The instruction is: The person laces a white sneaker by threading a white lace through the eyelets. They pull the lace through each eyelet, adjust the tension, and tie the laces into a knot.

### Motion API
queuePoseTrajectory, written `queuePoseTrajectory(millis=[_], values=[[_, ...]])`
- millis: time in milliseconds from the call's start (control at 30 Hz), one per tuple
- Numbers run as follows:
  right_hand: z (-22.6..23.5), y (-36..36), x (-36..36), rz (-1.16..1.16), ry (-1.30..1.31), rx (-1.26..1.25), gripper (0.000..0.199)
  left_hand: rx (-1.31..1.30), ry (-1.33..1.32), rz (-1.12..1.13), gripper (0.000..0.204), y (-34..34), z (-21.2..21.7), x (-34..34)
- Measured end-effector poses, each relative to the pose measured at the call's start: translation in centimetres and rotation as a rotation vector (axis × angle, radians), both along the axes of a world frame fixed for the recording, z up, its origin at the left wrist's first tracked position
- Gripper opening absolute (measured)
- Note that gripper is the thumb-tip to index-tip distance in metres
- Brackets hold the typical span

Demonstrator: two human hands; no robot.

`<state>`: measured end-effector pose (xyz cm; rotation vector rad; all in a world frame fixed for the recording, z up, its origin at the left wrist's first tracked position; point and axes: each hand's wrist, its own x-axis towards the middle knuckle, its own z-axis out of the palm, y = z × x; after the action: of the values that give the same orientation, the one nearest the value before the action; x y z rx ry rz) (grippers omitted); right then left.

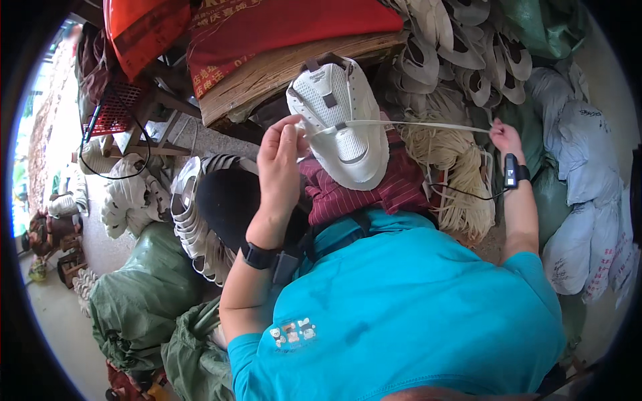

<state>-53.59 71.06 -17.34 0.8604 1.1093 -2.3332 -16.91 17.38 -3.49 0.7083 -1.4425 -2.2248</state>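
Note:
A white mesh shoe upper [369,148] rests over my lap, its toe toward me and its dark-lined collar at the wooden table edge. A flat white shoelace [428,124] passes across its lowest eyelets, under a small dark loop. My right hand [506,139], far out to the right, is closed on the lace and draws it nearly straight. At the shoe's left side, my left hand [281,148] pinches the short stretch of lace there, thumb and forefinger together. The very lace tip in each hand is too small to make out.
Ahead is a wooden table [267,73] covered with a red bag [287,30]. Bundled cream laces [461,164] hang right of my lap, below several stacked shoe uppers [461,47]. White sacks [588,154] lie right; green sacks [144,294] and nested uppers [190,227] lie left.

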Motion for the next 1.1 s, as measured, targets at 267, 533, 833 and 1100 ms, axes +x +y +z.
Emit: queuePoseTrajectory(millis=[267,533,833,1100], values=[[-3.7,-4.4,3.9,0.398,-0.016,0.434,0.010,-0.102,-0.050,-0.185,0.021,0.9,-0.3,0.9],[15.4,-32.3,17.8,0.714,0.755,0.224,0.034,-0.064,0.083,0.071,0.020,0.3,-0.2,0.8],[16.0,-35.5,20.7,1.260,1.196,0.670,0.020,-0.048,-0.023,0.003,0.014,2.6,-1.4,0.4],[16.8,-35.4,20.1,1.304,1.098,0.642,0.021,0.086,-0.117,-0.058,0.017,1.4,-0.4,-0.3]])
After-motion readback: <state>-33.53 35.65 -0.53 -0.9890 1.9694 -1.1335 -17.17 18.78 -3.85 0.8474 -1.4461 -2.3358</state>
